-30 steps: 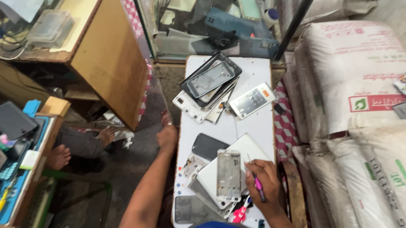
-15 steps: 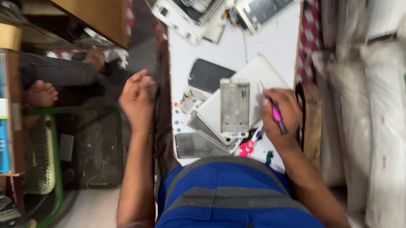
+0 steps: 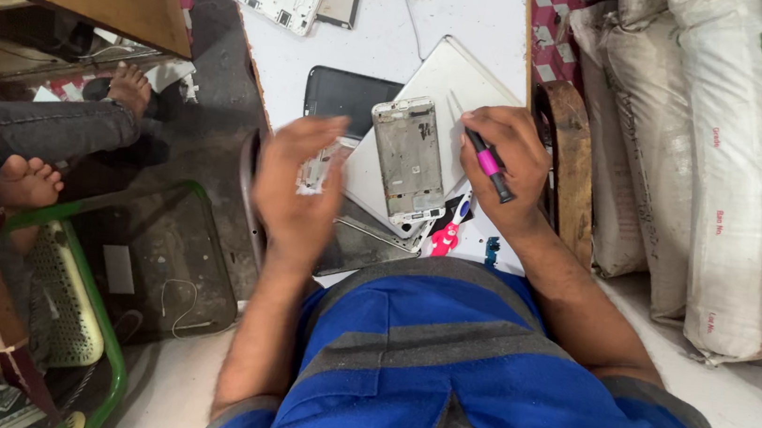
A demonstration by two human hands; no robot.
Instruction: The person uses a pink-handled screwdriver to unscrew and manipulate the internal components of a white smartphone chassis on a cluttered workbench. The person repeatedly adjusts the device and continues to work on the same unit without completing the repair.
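Presently the work in hand looks to be disassembly of a stripped phone frame [image 3: 408, 158], which lies face-up on a white panel [image 3: 456, 80] between the two hands. The right hand [image 3: 504, 166] is closed round a small screwdriver with a pink collar [image 3: 490, 165], its tip angled back toward the person — not on the frame at this moment. The left hand [image 3: 299, 182] hovers just beside the frame's near-left edge, fingers spread and blurred; it appears to grip nothing, though a small pale part [image 3: 315, 167] sits under the fingertips and contact cannot be confirmed.

Judgement: the step is one of steadying and positioning, and the next move calls for the left hand to pin the frame flat while the driver tip is brought round to a screw.

Beyond the left hand lies a dark phone screen [image 3: 348, 95]; near the right wrist, a pink-handled tool [image 3: 447, 235] — touching the panel's near edge.
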